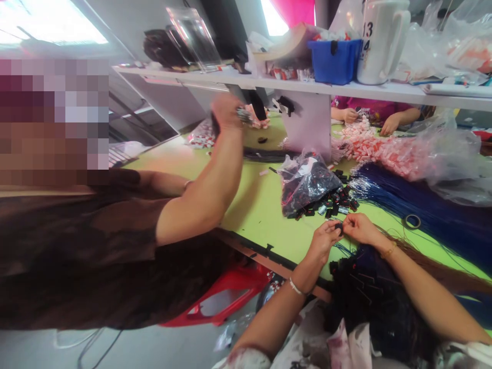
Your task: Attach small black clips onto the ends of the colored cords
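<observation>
Near the front edge of the green table [249, 205], my left hand [323, 240] pinches a small black connector [339, 229]. My right hand [358, 228] meets it from the right, fingers pressed together at the same piece; what its fingertips grip is too small to tell. Just beyond my hands lies a pile of black connectors [338, 202], beside a clear plastic bag [305, 182] of dark parts. Black parts with wires [361, 282] rest on my lap. To the right stretches a bundle of blue wires [426, 205], with brown wires [434, 261] in front.
At the left a person in dark clothes [115, 236] reaches over the table. Across it, another person's hands [390, 124] are by pink-white connectors [376, 146]. A shelf [261, 82] holds a blue bin [334, 61] and a white mug [378, 46]. A tape roll [411, 221] lies on the wires.
</observation>
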Motion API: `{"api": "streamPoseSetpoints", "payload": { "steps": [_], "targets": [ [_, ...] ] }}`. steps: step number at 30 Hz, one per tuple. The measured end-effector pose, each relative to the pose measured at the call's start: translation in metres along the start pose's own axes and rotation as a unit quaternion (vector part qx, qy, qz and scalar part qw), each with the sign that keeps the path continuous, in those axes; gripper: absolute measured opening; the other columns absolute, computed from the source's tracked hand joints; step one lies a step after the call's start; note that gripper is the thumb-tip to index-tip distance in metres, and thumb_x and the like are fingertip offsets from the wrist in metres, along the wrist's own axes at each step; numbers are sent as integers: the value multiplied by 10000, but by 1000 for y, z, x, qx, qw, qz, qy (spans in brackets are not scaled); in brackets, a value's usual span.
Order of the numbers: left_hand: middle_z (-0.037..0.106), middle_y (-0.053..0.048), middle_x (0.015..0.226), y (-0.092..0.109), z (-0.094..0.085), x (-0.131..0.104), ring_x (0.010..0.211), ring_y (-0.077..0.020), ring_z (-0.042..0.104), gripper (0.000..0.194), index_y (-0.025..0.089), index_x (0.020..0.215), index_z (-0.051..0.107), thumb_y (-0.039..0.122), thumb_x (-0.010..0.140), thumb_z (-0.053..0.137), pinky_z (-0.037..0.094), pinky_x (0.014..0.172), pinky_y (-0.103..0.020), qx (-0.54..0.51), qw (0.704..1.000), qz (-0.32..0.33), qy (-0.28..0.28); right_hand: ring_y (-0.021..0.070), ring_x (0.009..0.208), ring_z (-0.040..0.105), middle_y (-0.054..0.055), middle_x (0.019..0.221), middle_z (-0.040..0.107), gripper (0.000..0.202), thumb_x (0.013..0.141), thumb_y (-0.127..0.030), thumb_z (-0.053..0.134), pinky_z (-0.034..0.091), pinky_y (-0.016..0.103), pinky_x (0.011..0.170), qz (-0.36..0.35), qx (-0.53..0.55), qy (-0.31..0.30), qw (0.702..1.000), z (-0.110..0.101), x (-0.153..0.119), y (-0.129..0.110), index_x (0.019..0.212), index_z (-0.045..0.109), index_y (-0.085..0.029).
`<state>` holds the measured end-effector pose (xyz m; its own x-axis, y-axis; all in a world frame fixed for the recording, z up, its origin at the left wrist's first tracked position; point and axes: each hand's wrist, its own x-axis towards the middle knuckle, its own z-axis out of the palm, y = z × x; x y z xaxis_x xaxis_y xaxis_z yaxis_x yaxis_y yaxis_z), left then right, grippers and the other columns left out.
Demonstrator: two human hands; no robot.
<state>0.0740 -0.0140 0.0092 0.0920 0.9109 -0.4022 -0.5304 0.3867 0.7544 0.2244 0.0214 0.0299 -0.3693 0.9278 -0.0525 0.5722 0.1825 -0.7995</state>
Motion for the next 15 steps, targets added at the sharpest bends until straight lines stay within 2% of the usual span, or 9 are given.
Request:
{"api": "streamPoseSetpoints", "payload": {
  "steps": [2, 4, 6, 8, 10, 12, 14, 15],
  "targets": [
    [637, -55, 802, 0, 2, -2, 739, -149, 603, 279, 138, 854, 660, 153, 595, 763, 490, 813, -368, 17, 1000, 11, 2, 79, 490, 401, -29, 534, 520, 117, 678, -239, 531, 307, 193, 480, -6, 3, -1, 1000, -2, 0, 0, 616, 573, -148],
    [640, -58, 810, 1, 7, -12, 748, -159, 603, 267, 150, 882, 659, 179, 629, 742, 490, 806, -359, 53, 997, 57, 11, 76, 487, 399, -31, 535, 518, 157, 704, -283, 545, 309, 191, 478, -9, 50, -32, 998, -8, 0, 0, 628, 570, -149],
    [652, -71, 878, 1, 16, -30, 807, -178, 606, 262, 175, 957, 656, 218, 701, 692, 482, 816, -342, 122, 981, 151, 13, 71, 458, 389, -38, 522, 503, 219, 742, -353, 537, 299, 190, 454, 15, 121, -63, 991, -19, 1, -2, 653, 556, -153],
    [655, -86, 994, -1, 29, -54, 919, -201, 598, 274, 200, 1052, 642, 266, 789, 608, 464, 857, -336, 224, 940, 254, -29, 69, 438, 390, -43, 514, 498, 251, 757, -392, 533, 296, 190, 439, 48, 169, -80, 981, -29, 2, -7, 669, 543, -158],
    [657, -100, 1029, -8, 43, -76, 961, -215, 591, 295, 195, 1083, 642, 323, 835, 546, 457, 874, -351, 361, 860, 328, -150, 70, 446, 401, -40, 515, 505, 238, 745, -377, 549, 310, 193, 452, 53, 154, -108, 981, -33, 6, -15, 658, 550, -155],
    [672, -111, 982, -17, 55, -89, 919, -223, 605, 381, 165, 1078, 642, 432, 824, 546, 474, 838, -356, 464, 753, 383, -267, 73, 477, 415, -33, 524, 523, 199, 714, -325, 574, 321, 194, 483, 32, 78, -154, 985, -29, 10, -25, 629, 577, -145],
    [680, -127, 917, -27, 64, -91, 869, -233, 615, 516, 125, 1042, 646, 561, 791, 531, 488, 796, -361, 533, 664, 422, -311, 77, 509, 430, -24, 549, 553, 155, 682, -275, 599, 318, 195, 504, 10, -25, -185, 982, -18, 13, -35, 609, 606, -138],
    [681, -131, 871, -30, 66, -90, 838, -236, 618, 573, 107, 1005, 653, 612, 774, 515, 492, 774, -362, 554, 631, 442, -316, 80, 520, 436, -21, 563, 569, 139, 669, -265, 615, 310, 196, 507, 3, -72, -193, 978, -12, 14, -40, 610, 618, -138]
  ]
}}
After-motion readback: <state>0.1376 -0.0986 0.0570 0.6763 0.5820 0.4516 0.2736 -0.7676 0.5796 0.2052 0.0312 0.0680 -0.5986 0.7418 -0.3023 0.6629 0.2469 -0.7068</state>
